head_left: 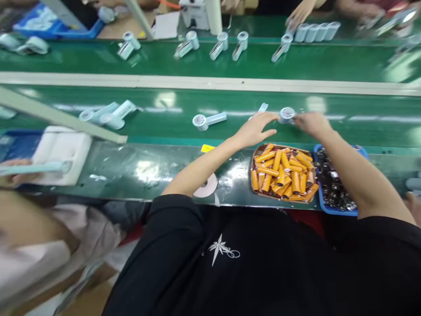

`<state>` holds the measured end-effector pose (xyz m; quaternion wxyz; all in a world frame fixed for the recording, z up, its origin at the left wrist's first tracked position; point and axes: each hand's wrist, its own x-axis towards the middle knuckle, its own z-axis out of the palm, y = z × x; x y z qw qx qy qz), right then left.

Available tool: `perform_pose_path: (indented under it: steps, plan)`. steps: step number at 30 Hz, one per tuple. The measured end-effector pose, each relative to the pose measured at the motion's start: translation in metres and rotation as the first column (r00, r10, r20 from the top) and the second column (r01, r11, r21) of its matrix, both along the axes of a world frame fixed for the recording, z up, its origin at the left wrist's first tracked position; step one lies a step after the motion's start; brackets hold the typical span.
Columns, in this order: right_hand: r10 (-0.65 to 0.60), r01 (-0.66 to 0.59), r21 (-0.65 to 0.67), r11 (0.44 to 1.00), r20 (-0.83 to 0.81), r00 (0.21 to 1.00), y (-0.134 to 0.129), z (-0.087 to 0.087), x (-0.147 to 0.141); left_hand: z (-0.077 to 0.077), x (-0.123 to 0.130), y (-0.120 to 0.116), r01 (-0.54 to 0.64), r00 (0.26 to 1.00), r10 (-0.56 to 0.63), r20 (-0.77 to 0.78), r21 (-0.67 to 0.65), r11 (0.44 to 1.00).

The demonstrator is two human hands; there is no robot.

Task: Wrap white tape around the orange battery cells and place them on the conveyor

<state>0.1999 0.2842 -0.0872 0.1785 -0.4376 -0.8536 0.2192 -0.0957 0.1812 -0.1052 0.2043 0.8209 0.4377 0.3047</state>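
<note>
Over the near green belt, my right hand [312,123] is closed at the right side of a light-blue device with a round head [287,115]; its fingertips are blurred and cover part of it. My left hand [255,129] reaches in from the other side, thumb and fingers apart, the fingertips close to the round head. Behind the left hand, a light-blue handle piece [263,108] shows, the rest of it hidden. Farther left on the belt lies another round-headed light-blue device [201,122] with its handle pointing right.
Orange cylindrical cells fill a cardboard box [252,175], beside a blue basket [338,212] of small dark parts. A pale disc [207,186] and yellow label [207,148] lie left. More devices [113,115] sit on the belts. Co-workers' hands [301,13] are across and at left.
</note>
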Motion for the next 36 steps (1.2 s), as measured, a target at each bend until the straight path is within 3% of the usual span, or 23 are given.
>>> perform_pose_path:
  steps: [3, 6, 8, 10, 11, 12, 13, 14, 16, 18, 19, 20, 21, 23, 25, 27, 29, 31, 33, 35, 36]
  plan:
    - [-0.011, 0.01, 0.066, 0.998, 0.011, 1.0, 0.004, 0.0, 0.013, -0.008, -0.096, -0.128, -0.04, 0.996, 0.034, -0.087, -0.065, 0.997]
    - [-0.059, 0.054, 0.191, 0.98, 0.024, 0.998, -0.048, 0.021, 0.03, -0.024, -0.16, -0.243, -0.089, 0.939, 0.039, -0.343, -0.131, 0.987]
    - [-0.101, 0.094, 0.238, 0.967, 0.018, 0.995, -0.106, 0.044, 0.035, -0.033, -0.176, -0.289, -0.142, 0.873, 0.063, -0.484, -0.128, 0.981]
    - [-0.129, 0.144, 0.229, 0.963, -0.078, 0.989, -0.171, 0.062, 0.028, -0.036, -0.171, -0.311, -0.159, 0.838, 0.104, -0.535, -0.058, 0.986]
    - [-0.125, 0.158, 0.197, 0.968, -0.174, 0.977, -0.201, 0.068, 0.019, -0.034, -0.164, -0.316, -0.167, 0.837, 0.147, -0.527, 0.009, 0.986]
    - [-0.111, 0.133, 0.069, 0.989, -0.26, 0.959, -0.229, 0.071, 0.007, -0.031, -0.156, -0.317, -0.19, 0.84, 0.212, -0.5, 0.096, 0.977]
    - [-0.085, 0.059, -0.088, 0.994, -0.344, 0.935, -0.254, 0.071, -0.01, -0.027, -0.146, -0.317, -0.227, 0.841, 0.293, -0.455, 0.195, 0.954]
    - [-0.052, -0.057, -0.25, 0.967, -0.411, 0.91, -0.275, 0.067, -0.029, -0.023, -0.137, -0.315, -0.272, 0.839, 0.375, -0.393, 0.295, 0.916]
    - [0.005, -0.285, -0.543, 0.79, -0.459, 0.888, -0.304, 0.053, -0.073, -0.015, -0.122, -0.309, -0.338, 0.841, 0.479, -0.252, 0.447, 0.828]
    - [0.053, -0.434, -0.672, 0.599, -0.508, 0.86, -0.317, 0.034, -0.111, -0.007, -0.113, -0.302, -0.334, 0.873, 0.464, -0.147, 0.512, 0.791]
    - [0.066, -0.474, -0.687, 0.551, -0.53, 0.845, -0.319, 0.024, -0.125, -0.004, -0.112, -0.297, -0.317, 0.893, 0.434, -0.12, 0.515, 0.796]
    - [0.096, -0.5, -0.679, 0.538, -0.54, 0.836, -0.319, 0.015, -0.133, -0.001, -0.113, -0.292, -0.299, 0.908, 0.404, -0.11, 0.507, 0.809]
    - [0.142, -0.506, -0.657, 0.559, -0.525, 0.839, -0.32, 0.008, -0.136, 0.001, -0.116, -0.287, -0.287, 0.916, 0.386, -0.112, 0.492, 0.822]
    - [0.283, -0.466, -0.594, 0.656, -0.378, 0.881, -0.319, 0.002, -0.13, 0.004, -0.123, -0.278, -0.304, 0.907, 0.401, -0.129, 0.46, 0.834]
    - [0.438, -0.445, -0.548, 0.708, -0.153, 0.886, -0.316, 0.008, -0.114, 0.004, -0.129, -0.273, -0.368, 0.882, 0.457, -0.115, 0.439, 0.82]
    - [0.501, -0.447, -0.518, 0.729, -0.042, 0.865, -0.308, 0.022, -0.098, 0.001, -0.127, -0.27, -0.424, 0.862, 0.501, -0.074, 0.434, 0.795]
    - [0.424, -0.383, -0.404, 0.831, 0.012, 0.906, -0.291, 0.038, -0.088, -0.003, -0.117, -0.27, -0.437, 0.859, 0.509, -0.054, 0.439, 0.785]
    - [0.23, -0.198, -0.184, 0.963, 0.176, 0.957, -0.268, 0.05, -0.086, -0.006, -0.104, -0.27, -0.413, 0.868, 0.49, -0.082, 0.43, 0.803]
    - [0.076, -0.073, -0.024, 0.997, 0.404, 0.912, -0.246, 0.053, -0.088, -0.008, -0.092, -0.269, -0.381, 0.876, 0.467, -0.123, 0.418, 0.825]
    - [0.069, -0.056, -0.04, 0.998, 0.522, 0.85, -0.229, 0.05, -0.088, -0.006, -0.084, -0.268, -0.346, 0.878, 0.449, -0.166, 0.429, 0.834]
    - [0.084, -0.057, -0.069, 0.996, 0.497, 0.864, -0.224, 0.048, -0.086, -0.005, -0.082, -0.267, -0.328, 0.877, 0.444, -0.186, 0.443, 0.834]
